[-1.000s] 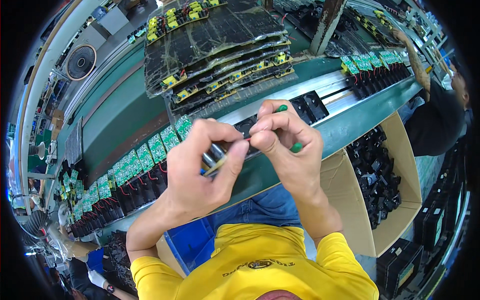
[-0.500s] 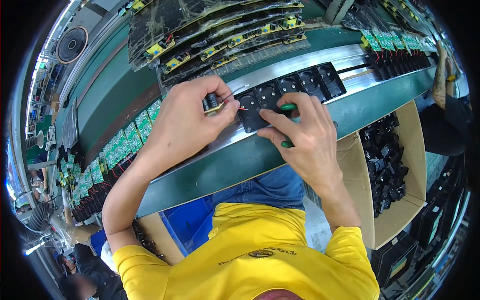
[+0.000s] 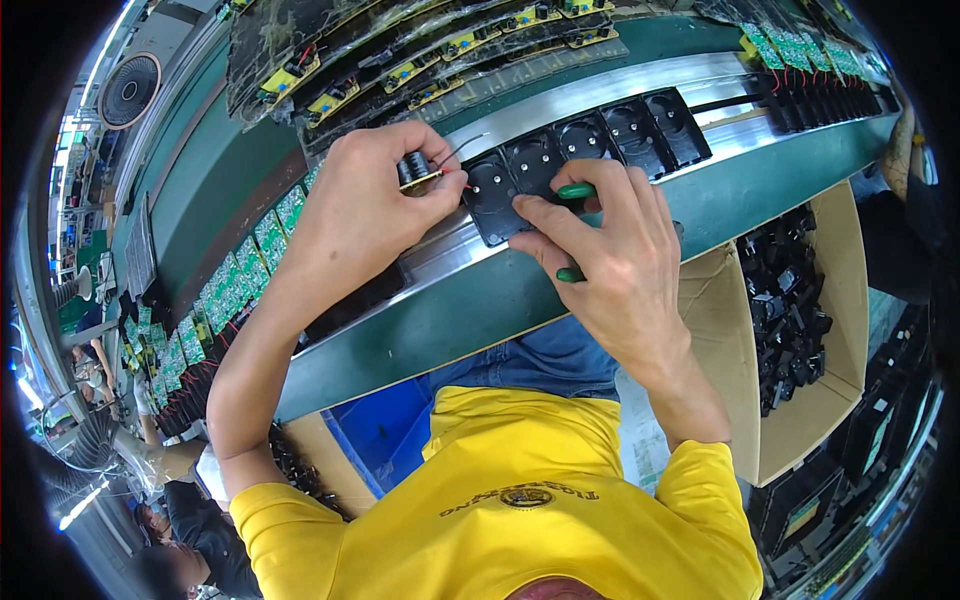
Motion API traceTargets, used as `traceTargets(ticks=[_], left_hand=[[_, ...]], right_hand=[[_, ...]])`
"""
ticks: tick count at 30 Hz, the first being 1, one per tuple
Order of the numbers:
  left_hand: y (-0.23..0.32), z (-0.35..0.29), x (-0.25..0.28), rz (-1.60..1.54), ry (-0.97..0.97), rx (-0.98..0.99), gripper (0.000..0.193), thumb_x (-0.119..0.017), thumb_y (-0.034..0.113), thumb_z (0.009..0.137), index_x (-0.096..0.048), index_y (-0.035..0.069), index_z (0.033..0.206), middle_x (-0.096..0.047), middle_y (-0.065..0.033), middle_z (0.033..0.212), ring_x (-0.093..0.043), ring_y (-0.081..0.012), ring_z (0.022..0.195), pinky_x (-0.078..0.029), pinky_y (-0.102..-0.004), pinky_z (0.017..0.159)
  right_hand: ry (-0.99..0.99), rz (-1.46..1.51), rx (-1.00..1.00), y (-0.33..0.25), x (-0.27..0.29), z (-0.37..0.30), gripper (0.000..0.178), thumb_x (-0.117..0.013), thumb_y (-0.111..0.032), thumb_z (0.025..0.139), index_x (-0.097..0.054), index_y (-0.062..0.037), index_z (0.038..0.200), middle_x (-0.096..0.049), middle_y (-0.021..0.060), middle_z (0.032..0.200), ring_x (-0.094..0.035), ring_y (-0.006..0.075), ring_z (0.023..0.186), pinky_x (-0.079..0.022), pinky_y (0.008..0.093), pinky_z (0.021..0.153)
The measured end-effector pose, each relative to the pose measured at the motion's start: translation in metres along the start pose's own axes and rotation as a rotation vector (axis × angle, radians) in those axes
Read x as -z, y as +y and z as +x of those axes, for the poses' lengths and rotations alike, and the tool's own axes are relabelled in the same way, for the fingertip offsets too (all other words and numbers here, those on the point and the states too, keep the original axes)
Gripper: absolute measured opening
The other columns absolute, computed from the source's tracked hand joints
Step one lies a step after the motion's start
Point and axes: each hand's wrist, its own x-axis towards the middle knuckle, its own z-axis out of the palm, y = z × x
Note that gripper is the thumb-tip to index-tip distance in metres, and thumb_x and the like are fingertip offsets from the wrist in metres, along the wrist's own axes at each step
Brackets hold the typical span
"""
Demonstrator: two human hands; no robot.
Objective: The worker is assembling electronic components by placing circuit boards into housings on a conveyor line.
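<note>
My left hand is closed in a pinch on a small circuit board with dark cylindrical capacitors. A short red wire and a thin dark lead stick out of it toward the nearest black plastic housing. That housing is the left end of a row of black housings, each with a round recess and small metal contacts. Over the front of the row, my right hand is closed around green-handled pliers; their jaws are hidden by my fingers. Its index fingertip is at the left-end housing.
Stacked black trays of yellow boards stand behind the row. Green circuit boards with red wires line the left; more boards lie at far right. A cardboard box of black parts is at right. Other people are at lower left and far right.
The whole view has shifted, with the bench higher in it. My left hand has tilted the circuit board slightly, and the red wire has drawn back a little. The right hand keeps its grip.
</note>
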Motion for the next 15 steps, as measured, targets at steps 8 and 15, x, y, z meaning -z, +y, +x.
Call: traceTargets(ticks=[8, 15], left_hand=[[0.008, 0.002, 0.0, 0.03, -0.044, 0.043, 0.012, -0.081, 0.011, 0.094, -0.08, 0.0, 0.098, -0.081, -0.0078, 0.089, -0.064, -0.0211, 0.075, -0.056, -0.0345, 0.077], [-0.003, 0.005, -0.005, 0.101, -0.022, -0.17, 0.011, -0.081, 0.01, 0.097, -0.081, 0.003, 0.105, -0.081, -0.0098, 0.097, -0.069, -0.0319, 0.079, -0.058, -0.0407, 0.082]], right_hand=[[-0.008, 0.021, -0.014, 0.0, -0.001, 0.0, 0.031, -0.099, -0.017, 0.083, -0.092, -0.014, 0.113, -0.068, 0.0032, 0.128, -0.062, 0.0232, 0.103, -0.054, 0.0371, 0.091], [-0.072, 0.025, 0.026, 0.003, 0.009, 0.004, 0.04, -0.092, -0.025, 0.096, -0.087, -0.0135, 0.134, -0.068, 0.0057, 0.121, -0.061, 0.0213, 0.102, -0.053, 0.0338, 0.09]])
